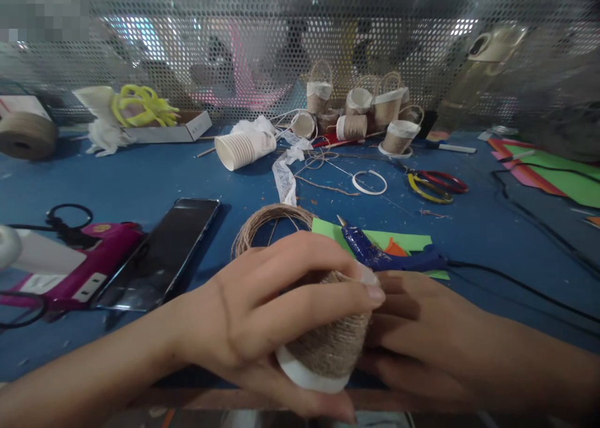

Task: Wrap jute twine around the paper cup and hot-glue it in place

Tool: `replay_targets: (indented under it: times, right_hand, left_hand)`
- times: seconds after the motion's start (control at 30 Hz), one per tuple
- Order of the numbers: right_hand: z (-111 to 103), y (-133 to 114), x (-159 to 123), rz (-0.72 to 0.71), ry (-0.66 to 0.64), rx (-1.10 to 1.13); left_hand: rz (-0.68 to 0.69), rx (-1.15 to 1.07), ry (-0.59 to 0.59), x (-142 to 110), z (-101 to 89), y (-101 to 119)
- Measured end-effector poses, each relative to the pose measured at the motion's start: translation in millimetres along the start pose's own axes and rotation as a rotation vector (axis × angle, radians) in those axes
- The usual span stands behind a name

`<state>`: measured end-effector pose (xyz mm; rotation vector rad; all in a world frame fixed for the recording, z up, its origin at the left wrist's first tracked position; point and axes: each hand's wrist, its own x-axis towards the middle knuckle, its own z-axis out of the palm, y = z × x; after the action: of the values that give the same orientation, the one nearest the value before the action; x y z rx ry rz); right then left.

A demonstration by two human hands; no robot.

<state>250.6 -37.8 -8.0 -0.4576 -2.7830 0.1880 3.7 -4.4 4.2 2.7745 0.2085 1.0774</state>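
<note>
The left hand clamps a brown-twine-wrapped white paper cup; over-squeezing could dent its wall. I cannot tell the partly hidden right hand's grip.

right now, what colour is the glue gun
The glue gun is dark blue, best seen in the head view.

Left hand grips a twine-wrapped cup; right hand apparently touches it.

One head-worn camera looks forward and down across the blue table, hands close below.
</note>
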Motion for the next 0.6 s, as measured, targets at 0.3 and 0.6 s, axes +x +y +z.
replay_targets:
  times: [0.3, 0.6]
  right_hand:
    - [0.9, 0.5, -0.6, 0.026, 0.014, 0.061]
    - [-1.8, 0.3, -3.7, 0.082, -0.044, 0.098]
  left_hand:
    - [0.029, -0.048, 0.072, 3.0, 3.4, -3.5]
    - [0.007, -0.056, 0.091, 0.7, 3.6, -1.5]
